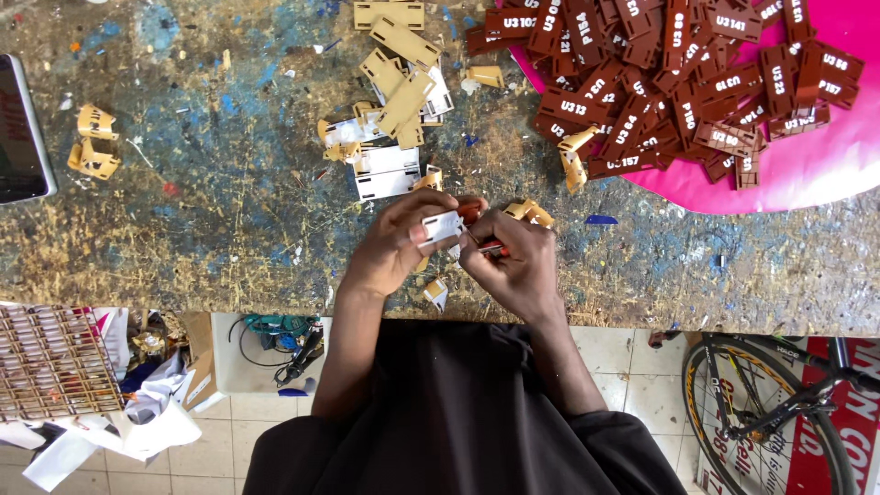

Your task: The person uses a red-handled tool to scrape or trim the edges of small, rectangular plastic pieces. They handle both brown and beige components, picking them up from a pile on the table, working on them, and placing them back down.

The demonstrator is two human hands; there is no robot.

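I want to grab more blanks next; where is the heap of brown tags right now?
In the head view, the heap of brown tags lies at the top right of the workbench, on a pink sheet, beyond the right hand.

workbench point(229, 211): rough, worn wood, matt, flecked with blue and yellow paint
brown tags point(678, 82): smooth plastic, slight sheen
tan pieces point(403, 55): matt, plastic-looking
white piece point(442, 225): smooth, matt
pink sheet point(825, 156): glossy, smooth
floor tiles point(642, 376): smooth ceramic
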